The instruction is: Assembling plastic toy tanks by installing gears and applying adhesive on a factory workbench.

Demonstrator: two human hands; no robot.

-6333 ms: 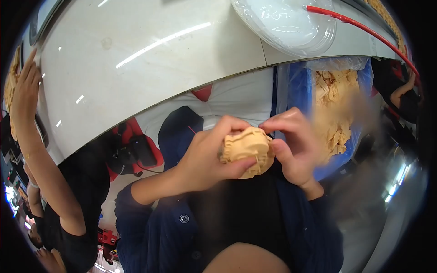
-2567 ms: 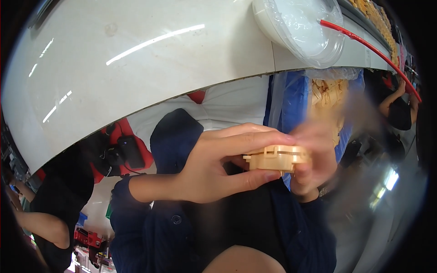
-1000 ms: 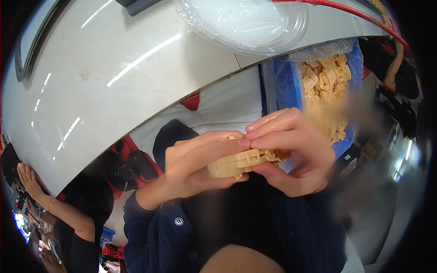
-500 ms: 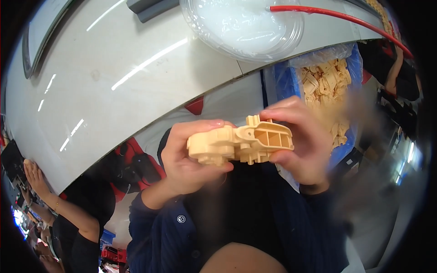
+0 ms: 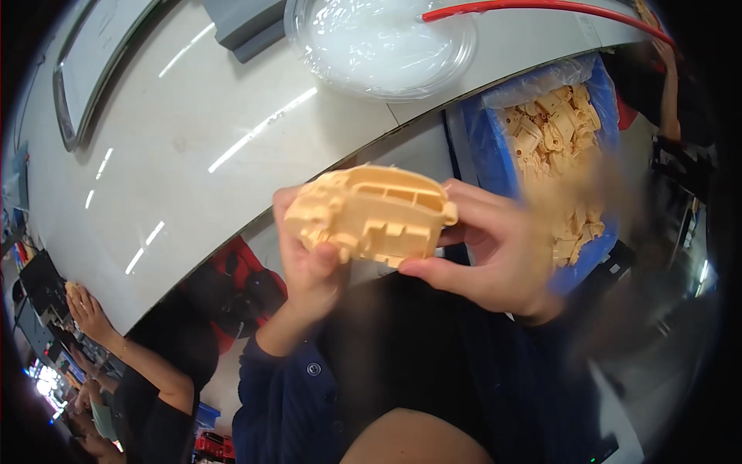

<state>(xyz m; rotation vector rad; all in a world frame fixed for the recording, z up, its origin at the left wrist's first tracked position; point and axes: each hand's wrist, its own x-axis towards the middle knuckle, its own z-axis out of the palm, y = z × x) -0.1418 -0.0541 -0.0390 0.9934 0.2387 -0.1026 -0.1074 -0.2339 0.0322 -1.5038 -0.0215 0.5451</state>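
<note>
Between my two hands is a yellowish-beige moulded plastic part (image 5: 371,220), held up in front of my body near the table's edge. It has an oval opening with dividing ribs along its upper side and several tabs and slots below. My left hand (image 5: 305,259) grips its rounded left end, thumb in front and the other fingers mostly hidden behind. My right hand (image 5: 491,251) pinches the right end, with the thumb at its lower corner. The fingers behind the part are partly out of sight.
A blue crate (image 5: 506,155) lined with plastic, full of similar beige parts (image 5: 556,135), stands to the right. On the white table (image 5: 193,131) are a round clear tub (image 5: 379,46) of whitish material, a red tube (image 5: 525,6) and a grey block (image 5: 247,31). A co-worker's hand (image 5: 89,313) rests at far left.
The plastic part has been turned in my hands, so its ribbed opening now faces up along the top and its slotted side shows. My right hand has shifted slightly left with it.
</note>
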